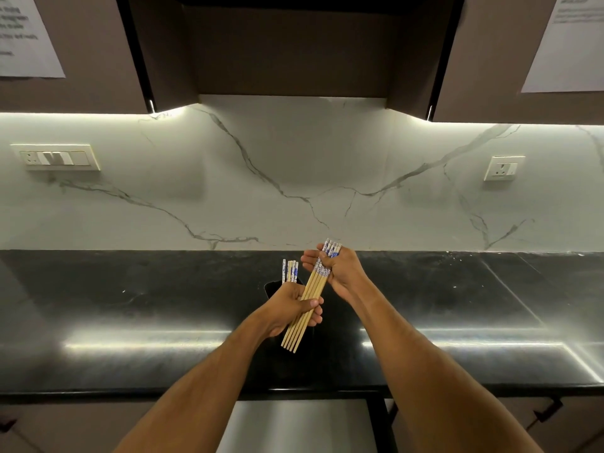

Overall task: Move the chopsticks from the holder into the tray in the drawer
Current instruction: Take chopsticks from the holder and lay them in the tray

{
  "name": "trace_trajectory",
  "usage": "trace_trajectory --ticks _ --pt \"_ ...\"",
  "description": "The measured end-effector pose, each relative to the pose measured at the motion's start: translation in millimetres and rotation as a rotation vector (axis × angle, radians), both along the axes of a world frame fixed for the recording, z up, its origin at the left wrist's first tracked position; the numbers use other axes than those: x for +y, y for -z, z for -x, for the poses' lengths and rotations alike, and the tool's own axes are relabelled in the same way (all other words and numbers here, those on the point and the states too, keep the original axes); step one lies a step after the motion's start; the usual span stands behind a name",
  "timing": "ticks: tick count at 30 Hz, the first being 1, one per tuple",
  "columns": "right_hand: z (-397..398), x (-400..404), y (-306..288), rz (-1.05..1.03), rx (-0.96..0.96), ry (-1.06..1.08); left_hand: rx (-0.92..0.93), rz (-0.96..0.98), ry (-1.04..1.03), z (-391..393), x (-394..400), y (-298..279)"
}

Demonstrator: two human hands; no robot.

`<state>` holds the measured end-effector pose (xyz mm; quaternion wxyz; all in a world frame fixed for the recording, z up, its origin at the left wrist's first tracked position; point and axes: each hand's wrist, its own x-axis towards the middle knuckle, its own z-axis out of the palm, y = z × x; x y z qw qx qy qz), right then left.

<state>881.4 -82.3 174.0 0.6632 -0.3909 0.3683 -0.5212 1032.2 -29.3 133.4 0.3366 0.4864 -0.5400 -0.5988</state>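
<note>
A bundle of pale bamboo chopsticks with blue-and-white patterned tops [309,297] is held above the glossy black stone countertop [130,308], slightly right of the frame's middle. The bundle is tilted, with the patterned tops at about 1 o'clock and the plain tips at about 7 o'clock. The patterned upper part is gripped by the right hand [340,273], whose fingers are closed around it, the tops protruding just beyond the fist. The lower shafts are gripped by the left hand [294,305], with fingers curled over the sticks and the thumb pressed across them; the plain tips stick out below that hand.

At about 10 o'clock from the held bundle, a few more patterned chopstick tops [290,271] are seen standing upright in a dark holder [273,289], whose shape is largely hidden behind the left hand and hard to separate from the dark counter. These sticks are apart from the held bundle.

A white marble backsplash with grey veins [294,178] is seen at 12 o'clock, with a white switch panel [55,157] at 10 o'clock and a white socket [503,168] at 2 o'clock. At 6 o'clock, below the counter edge, a pale grey surface [294,423] is visible; whether it is the drawer cannot be told.
</note>
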Motion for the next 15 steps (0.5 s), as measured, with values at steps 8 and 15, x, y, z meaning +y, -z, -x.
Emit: trace_trajectory --ticks 8,15 --pt "16.0 12.4 -0.2 0.317 0.729 0.357 -0.382 0.197 -0.086 -5.2 10.5 -6.2" --pt "-3.2 66.8 -10.1 1.005 1.684 -0.265 -1.025 0.405 0.02 -12.9 30.3 -15.5"
